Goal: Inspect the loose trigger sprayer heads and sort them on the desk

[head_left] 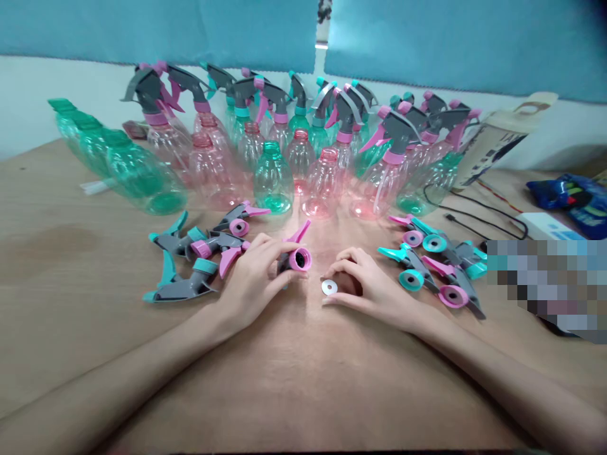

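Observation:
My left hand (258,275) is closed around a grey and pink spray trigger head (300,259), its pink collar facing me with a dark opening inside. Just to the right, my right hand (367,284) pinches a small white washer (329,287) with a hole in its middle. A narrow gap separates the washer from the collar. Loose trigger heads in grey with pink or teal lie beside my left hand, among them a teal one (183,284). More lie beyond my right hand, such as a pink-collared one (454,295).
Behind the hands stand several clear pink and green bottles, like the green one (274,180); many carry trigger heads. Green bottles (142,174) lean at the left. At the right are a tall pale container (497,142), a black cable (502,221) and a blue packet (571,202).

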Available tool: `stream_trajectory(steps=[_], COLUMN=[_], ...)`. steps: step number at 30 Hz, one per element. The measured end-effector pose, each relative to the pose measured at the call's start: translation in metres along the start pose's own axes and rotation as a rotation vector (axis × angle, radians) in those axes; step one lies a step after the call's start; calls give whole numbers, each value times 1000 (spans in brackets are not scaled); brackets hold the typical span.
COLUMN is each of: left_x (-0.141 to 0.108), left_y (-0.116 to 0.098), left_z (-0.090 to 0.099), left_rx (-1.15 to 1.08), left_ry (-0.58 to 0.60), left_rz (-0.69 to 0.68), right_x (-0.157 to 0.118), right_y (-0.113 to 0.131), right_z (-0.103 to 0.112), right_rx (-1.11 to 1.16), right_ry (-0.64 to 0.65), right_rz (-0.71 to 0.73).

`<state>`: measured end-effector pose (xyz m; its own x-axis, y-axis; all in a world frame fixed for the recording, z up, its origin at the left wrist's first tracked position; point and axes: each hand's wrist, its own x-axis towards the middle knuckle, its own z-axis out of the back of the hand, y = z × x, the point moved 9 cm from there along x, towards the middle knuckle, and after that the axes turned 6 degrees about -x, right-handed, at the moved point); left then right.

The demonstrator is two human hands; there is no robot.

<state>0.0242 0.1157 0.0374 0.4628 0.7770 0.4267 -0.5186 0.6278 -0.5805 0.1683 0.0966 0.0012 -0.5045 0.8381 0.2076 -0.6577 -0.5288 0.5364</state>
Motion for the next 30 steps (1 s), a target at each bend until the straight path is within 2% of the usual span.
stream_trajectory(steps=[7,12,17,24,27,30], left_x=[-2,-4,-4,-5,-6,-8], left_y=[-4,-3,-2,-12,-22,-30], left_z=[-1,-2,0,2,1,0], left_rx=[-4,-8,-32,-72,-101,-126], left_ry=[9,9,-20,-59,-66,-59], left_rz=[-25,-30,-31,-75,-116,-131], right_x=[0,1,-2,-1,-1,-3], right_y=[5,-1,-15,-21,-22,-20], right_z=[1,2,1,-2,-1,9], right_rx=[76,89,395,638,663,633], right_ry=[12,-18,-69,-61,-77,-158], right_rz=[-18,-62,-176,-286,-332,-363])
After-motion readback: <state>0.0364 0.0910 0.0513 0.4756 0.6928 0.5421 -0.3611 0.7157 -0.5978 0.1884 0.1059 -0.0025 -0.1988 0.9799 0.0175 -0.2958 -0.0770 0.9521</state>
